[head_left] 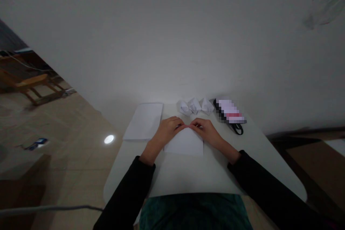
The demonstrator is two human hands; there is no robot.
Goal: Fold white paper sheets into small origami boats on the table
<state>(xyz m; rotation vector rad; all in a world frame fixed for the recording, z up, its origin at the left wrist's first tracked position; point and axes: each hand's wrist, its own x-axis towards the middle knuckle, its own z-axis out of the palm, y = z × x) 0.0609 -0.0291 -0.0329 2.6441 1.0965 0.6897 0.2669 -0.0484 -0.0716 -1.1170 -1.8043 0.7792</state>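
Observation:
A white sheet of paper (185,144) lies on the table under both hands. At its far edge, my left hand (171,126) pinches the paper between thumb and fingers. My right hand (204,128) pinches the same edge, its fingertips almost meeting the left ones. Just beyond the hands stand three folded white paper shapes (195,105) in a row. To the left of my left hand lies a stack of white paper (145,121).
The white table (183,178) has rounded near corners and stands against a grey wall (172,36). A dark-edged, blurred-out item with a black strap (237,128) lies at the back right. A cardboard box (318,165) is at right; a wooden chair (35,81) stands far left.

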